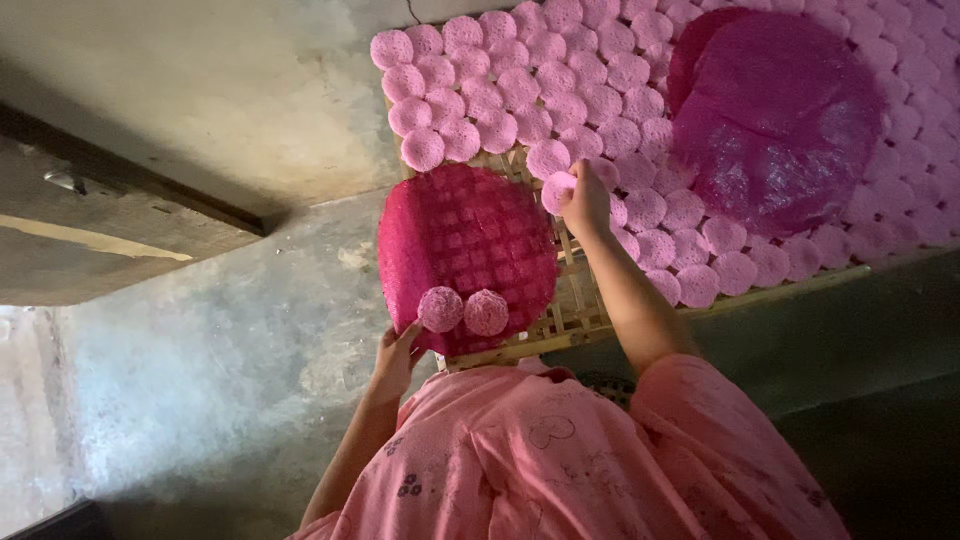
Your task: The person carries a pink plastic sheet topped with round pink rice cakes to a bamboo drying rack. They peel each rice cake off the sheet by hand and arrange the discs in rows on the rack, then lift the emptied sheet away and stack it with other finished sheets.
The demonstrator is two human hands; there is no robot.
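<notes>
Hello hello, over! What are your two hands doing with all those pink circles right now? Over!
Left hand holds round pink tray, two discs on it. Right hand pinches pink disc over bamboo rack. Nothing in the way.

A rough grey concrete floor (230,360) fills most of the view, mottled with pale patches and stains. At the upper left runs a dark wooden plank (130,170) with a small metal fitting (65,181) on the board below it. Beyond the plank the surface (230,80) is smoother and lighter. Daylight falls in from the lower left, brightening the concrete there, while the right side (880,400) lies in deep shadow. A thin crack (411,12) shows at the top edge.
</notes>
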